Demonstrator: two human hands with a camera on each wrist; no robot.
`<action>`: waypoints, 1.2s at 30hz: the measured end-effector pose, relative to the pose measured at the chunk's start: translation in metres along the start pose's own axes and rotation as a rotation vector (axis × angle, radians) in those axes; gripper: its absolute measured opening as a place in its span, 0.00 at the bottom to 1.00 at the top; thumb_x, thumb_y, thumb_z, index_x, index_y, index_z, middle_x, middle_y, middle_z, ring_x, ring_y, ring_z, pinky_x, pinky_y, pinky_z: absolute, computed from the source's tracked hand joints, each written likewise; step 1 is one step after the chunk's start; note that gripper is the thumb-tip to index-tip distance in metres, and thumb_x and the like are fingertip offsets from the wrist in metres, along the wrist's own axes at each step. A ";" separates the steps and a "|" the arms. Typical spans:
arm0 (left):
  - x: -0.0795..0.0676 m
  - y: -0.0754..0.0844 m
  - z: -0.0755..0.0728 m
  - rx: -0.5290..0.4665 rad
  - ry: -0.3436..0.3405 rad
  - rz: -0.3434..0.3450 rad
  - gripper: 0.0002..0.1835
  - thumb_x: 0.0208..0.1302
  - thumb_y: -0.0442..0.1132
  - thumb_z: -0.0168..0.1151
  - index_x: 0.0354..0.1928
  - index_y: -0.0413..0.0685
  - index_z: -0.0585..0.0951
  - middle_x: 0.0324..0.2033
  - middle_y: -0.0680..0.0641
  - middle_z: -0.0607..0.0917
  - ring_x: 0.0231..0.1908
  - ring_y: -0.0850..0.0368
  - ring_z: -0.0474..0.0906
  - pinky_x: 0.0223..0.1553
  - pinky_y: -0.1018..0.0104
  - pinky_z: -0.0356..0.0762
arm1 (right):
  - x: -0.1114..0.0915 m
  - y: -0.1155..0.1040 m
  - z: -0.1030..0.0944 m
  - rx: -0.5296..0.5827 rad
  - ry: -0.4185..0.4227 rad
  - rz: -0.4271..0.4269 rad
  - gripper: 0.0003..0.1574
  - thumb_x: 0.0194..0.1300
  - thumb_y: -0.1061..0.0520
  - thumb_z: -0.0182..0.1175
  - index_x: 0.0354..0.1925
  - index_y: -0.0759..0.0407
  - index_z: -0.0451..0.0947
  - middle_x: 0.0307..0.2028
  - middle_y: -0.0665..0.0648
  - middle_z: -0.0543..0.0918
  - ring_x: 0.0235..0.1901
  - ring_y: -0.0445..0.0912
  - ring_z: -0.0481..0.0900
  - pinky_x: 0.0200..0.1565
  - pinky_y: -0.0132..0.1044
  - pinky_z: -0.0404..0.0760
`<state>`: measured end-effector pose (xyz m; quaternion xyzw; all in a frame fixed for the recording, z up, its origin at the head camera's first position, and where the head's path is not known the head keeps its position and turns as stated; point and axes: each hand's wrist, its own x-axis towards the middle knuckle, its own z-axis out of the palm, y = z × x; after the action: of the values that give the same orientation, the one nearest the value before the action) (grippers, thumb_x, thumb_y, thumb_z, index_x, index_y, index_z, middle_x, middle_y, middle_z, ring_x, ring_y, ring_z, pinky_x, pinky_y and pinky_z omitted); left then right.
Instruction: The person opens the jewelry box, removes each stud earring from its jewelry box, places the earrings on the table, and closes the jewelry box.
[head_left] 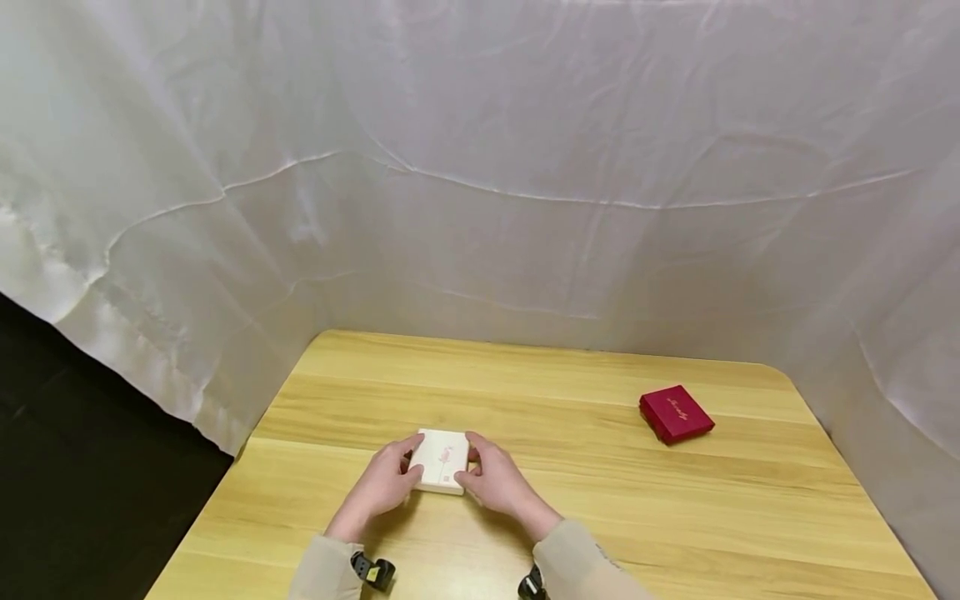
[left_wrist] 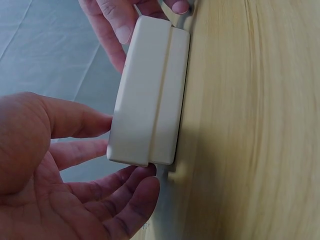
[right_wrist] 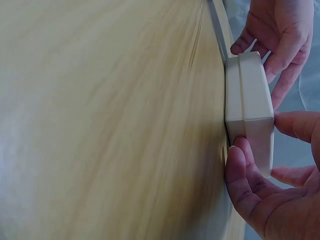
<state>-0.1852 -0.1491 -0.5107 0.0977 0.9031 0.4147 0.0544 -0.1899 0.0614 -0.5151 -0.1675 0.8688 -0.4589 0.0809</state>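
Between my two hands a small white lidded box [head_left: 442, 457] rests on the wooden table, a pink flower print and a little red stamp on its top. My left hand [head_left: 384, 477] holds it by the left side, thumb and fingers at its edges. From the right side my right hand [head_left: 501, 479] grips it the same way. In the left wrist view the white box [left_wrist: 142, 95] shows a seam between lid and base, and the lid sits on. The right wrist view shows the white box [right_wrist: 250, 95] with fingers of both hands on its ends.
A dark red box [head_left: 677, 414] with gold lettering lies at the right rear of the wooden table [head_left: 570, 433]. White cloth [head_left: 525, 167] hangs behind and at both sides of the table. A black area [head_left: 82, 467] lies off the left edge.
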 end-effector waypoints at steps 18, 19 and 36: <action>-0.013 0.001 -0.002 0.027 0.079 -0.003 0.28 0.67 0.37 0.62 0.67 0.36 0.71 0.48 0.38 0.77 0.36 0.55 0.73 0.38 0.58 0.75 | -0.014 0.010 -0.011 0.010 -0.021 -0.013 0.44 0.65 0.54 0.65 0.71 0.68 0.59 0.55 0.69 0.76 0.41 0.46 0.79 0.45 0.41 0.81; -0.013 0.001 -0.003 0.034 0.091 -0.007 0.28 0.67 0.38 0.63 0.67 0.37 0.70 0.49 0.38 0.77 0.37 0.55 0.73 0.39 0.57 0.76 | -0.015 0.011 -0.015 0.004 -0.017 -0.018 0.44 0.66 0.54 0.65 0.71 0.67 0.58 0.55 0.69 0.76 0.41 0.47 0.78 0.46 0.43 0.81; -0.002 0.045 0.007 0.055 0.192 0.139 0.34 0.61 0.45 0.70 0.66 0.41 0.71 0.56 0.37 0.75 0.47 0.45 0.76 0.42 0.52 0.79 | -0.051 0.049 -0.103 -0.117 0.229 0.150 0.44 0.65 0.53 0.66 0.73 0.62 0.58 0.62 0.68 0.70 0.53 0.59 0.75 0.50 0.54 0.79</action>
<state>-0.1766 -0.1158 -0.4811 0.1215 0.9061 0.4001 -0.0639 -0.1832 0.1845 -0.4977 -0.0529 0.9077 -0.4162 0.0053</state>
